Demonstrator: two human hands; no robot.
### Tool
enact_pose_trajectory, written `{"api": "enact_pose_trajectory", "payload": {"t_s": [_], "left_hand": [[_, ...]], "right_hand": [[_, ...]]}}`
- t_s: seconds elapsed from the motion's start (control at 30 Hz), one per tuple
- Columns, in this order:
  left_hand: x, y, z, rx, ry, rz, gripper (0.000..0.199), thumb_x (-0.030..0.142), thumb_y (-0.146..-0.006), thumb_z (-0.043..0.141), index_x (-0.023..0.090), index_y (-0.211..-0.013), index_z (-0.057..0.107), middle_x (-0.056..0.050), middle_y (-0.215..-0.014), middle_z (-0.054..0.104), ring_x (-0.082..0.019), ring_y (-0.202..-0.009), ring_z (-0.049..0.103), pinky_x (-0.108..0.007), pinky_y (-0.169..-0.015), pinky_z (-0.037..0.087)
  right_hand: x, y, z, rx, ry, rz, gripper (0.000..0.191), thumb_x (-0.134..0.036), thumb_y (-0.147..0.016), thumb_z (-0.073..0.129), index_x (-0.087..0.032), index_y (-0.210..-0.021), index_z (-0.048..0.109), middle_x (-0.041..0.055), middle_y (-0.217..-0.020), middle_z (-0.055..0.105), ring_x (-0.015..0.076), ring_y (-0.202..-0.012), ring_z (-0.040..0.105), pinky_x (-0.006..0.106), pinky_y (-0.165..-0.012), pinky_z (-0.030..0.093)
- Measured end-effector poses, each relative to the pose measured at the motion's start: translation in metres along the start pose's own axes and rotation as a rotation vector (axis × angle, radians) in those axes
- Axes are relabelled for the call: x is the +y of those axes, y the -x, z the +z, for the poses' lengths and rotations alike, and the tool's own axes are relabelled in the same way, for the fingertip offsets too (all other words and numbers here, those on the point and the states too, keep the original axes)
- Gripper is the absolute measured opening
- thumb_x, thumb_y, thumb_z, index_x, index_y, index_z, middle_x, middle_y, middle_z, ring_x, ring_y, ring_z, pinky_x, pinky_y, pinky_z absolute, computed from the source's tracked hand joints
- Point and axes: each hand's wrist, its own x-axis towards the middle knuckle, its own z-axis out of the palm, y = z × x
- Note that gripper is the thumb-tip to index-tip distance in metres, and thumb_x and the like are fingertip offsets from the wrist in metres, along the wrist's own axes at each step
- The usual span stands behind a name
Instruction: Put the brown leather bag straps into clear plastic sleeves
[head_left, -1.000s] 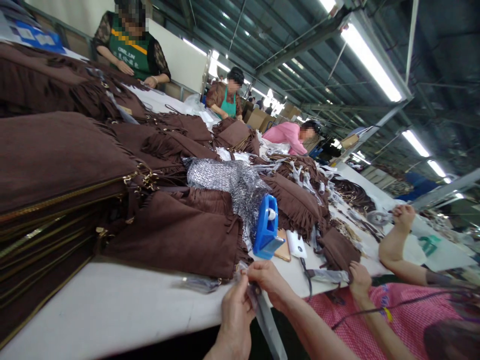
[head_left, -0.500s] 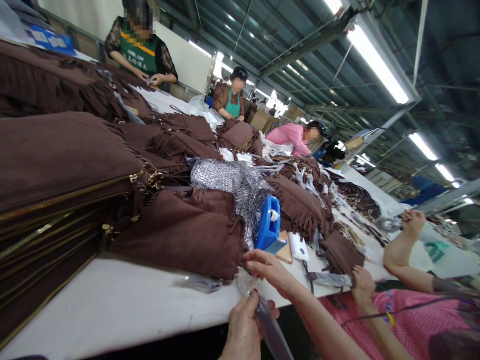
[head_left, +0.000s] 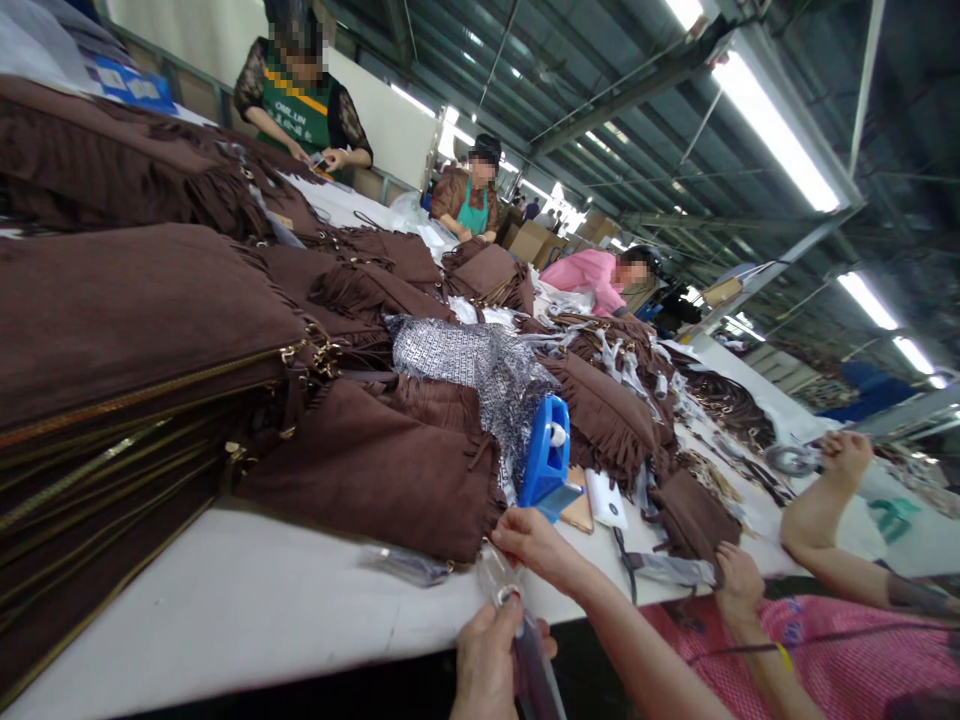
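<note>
My left hand (head_left: 487,650), at the bottom centre, is closed around a strap in clear plastic wrap (head_left: 536,665) that hangs down past the table edge. My right hand (head_left: 536,545) pinches the upper end of the clear plastic, just above the left one. Close behind my fingers lies a brown suede bag (head_left: 375,470) with fringe at its side. A blue tape dispenser (head_left: 546,450) stands just beyond my right hand. Another plastic-wrapped piece (head_left: 405,565) lies under the bag's front edge.
Stacked brown bags (head_left: 127,320) fill the left. A patterned black-and-white bag (head_left: 465,360), a white phone (head_left: 606,498) and more fringed bags lie beyond. At right, a person in pink (head_left: 825,640) holds a small brown bag (head_left: 697,515). Three people work across the table (head_left: 225,600).
The view has shifted slightly, moving the scene right. My right fingers have closed on the plastic's upper end, which looks drawn out straighter.
</note>
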Motion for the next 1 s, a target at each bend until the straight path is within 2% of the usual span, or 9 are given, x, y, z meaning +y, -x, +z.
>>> {"api": "enact_pose_trajectory", "payload": {"t_s": [0.07, 0.17, 0.27, 0.43, 0.53, 0.67, 0.9, 1.0], "left_hand": [[-0.005, -0.006, -0.003, 0.011, -0.009, 0.013, 0.020, 0.026, -0.080, 0.051, 0.011, -0.066, 0.055, -0.008, -0.049, 0.061, -0.016, -0.042, 0.055, -0.029, -0.053, 0.048], [-0.007, -0.009, -0.003, 0.033, -0.032, 0.022, 0.022, 0.027, -0.079, 0.051, 0.012, -0.065, 0.056, -0.008, -0.050, 0.062, -0.016, -0.041, 0.055, -0.027, -0.049, 0.046], [-0.004, -0.007, -0.001, 0.031, -0.026, 0.030, 0.018, 0.026, -0.078, 0.052, 0.011, -0.068, 0.057, -0.007, -0.050, 0.062, -0.016, -0.045, 0.057, -0.028, -0.051, 0.047], [0.001, -0.001, -0.002, -0.045, -0.047, 0.077, 0.020, 0.029, -0.076, 0.054, 0.010, -0.072, 0.059, -0.008, -0.054, 0.063, -0.018, -0.050, 0.058, -0.030, -0.055, 0.048], [0.004, 0.000, -0.002, -0.058, 0.012, 0.089, 0.016, 0.025, -0.075, 0.056, 0.009, -0.077, 0.058, -0.008, -0.059, 0.065, -0.017, -0.055, 0.060, -0.029, -0.059, 0.048], [0.014, 0.000, 0.003, -0.023, 0.100, 0.200, 0.011, 0.021, -0.078, 0.053, 0.012, -0.073, 0.056, -0.003, -0.059, 0.062, -0.013, -0.057, 0.057, -0.022, -0.056, 0.044], [0.027, -0.004, 0.013, 0.053, 0.117, 0.202, 0.010, 0.018, -0.077, 0.053, 0.009, -0.078, 0.057, -0.005, -0.060, 0.063, -0.014, -0.050, 0.057, -0.024, -0.048, 0.043], [0.030, 0.001, 0.015, 0.072, 0.106, 0.173, 0.010, 0.017, -0.077, 0.053, 0.008, -0.078, 0.056, -0.006, -0.055, 0.062, -0.016, -0.049, 0.059, -0.024, -0.048, 0.043]], "right_hand": [[0.002, 0.001, 0.000, 0.004, 0.023, 0.004, 0.020, -0.034, -0.064, 0.058, -0.017, -0.054, 0.051, -0.0042, -0.045, 0.047, 0.0098, -0.045, 0.042, 0.023, -0.045, 0.027], [0.006, 0.000, 0.004, 0.016, 0.009, 0.029, 0.017, -0.028, -0.058, 0.063, -0.017, -0.050, 0.053, -0.0043, -0.042, 0.048, 0.0094, -0.044, 0.041, 0.023, -0.045, 0.025], [0.008, -0.002, 0.013, 0.097, -0.068, 0.069, 0.015, -0.022, -0.057, 0.060, -0.017, -0.047, 0.048, -0.0054, -0.041, 0.044, 0.0084, -0.043, 0.037, 0.023, -0.045, 0.023], [0.009, -0.002, 0.021, 0.198, -0.203, 0.124, 0.016, -0.026, -0.057, 0.055, -0.018, -0.049, 0.044, -0.0075, -0.039, 0.036, 0.0065, -0.040, 0.029, 0.023, -0.043, 0.019], [0.011, 0.000, 0.020, 0.182, -0.242, 0.141, 0.019, -0.032, -0.055, 0.058, -0.018, -0.052, 0.046, -0.0078, -0.039, 0.038, 0.0054, -0.038, 0.028, 0.022, -0.040, 0.017], [0.014, 0.004, 0.016, 0.110, -0.282, 0.179, 0.025, -0.040, -0.052, 0.061, -0.019, -0.055, 0.047, -0.0083, -0.036, 0.040, 0.0058, -0.030, 0.030, 0.021, -0.034, 0.018], [0.013, 0.006, 0.017, 0.115, -0.317, 0.157, 0.031, -0.045, -0.051, 0.063, -0.018, -0.056, 0.048, -0.0081, -0.037, 0.038, 0.0058, -0.031, 0.031, 0.020, -0.034, 0.022], [0.007, 0.013, 0.008, 0.208, -0.274, 0.066, 0.033, -0.049, -0.055, 0.062, -0.017, -0.058, 0.051, -0.0056, -0.043, 0.043, 0.0074, -0.037, 0.034, 0.022, -0.038, 0.026]]}}
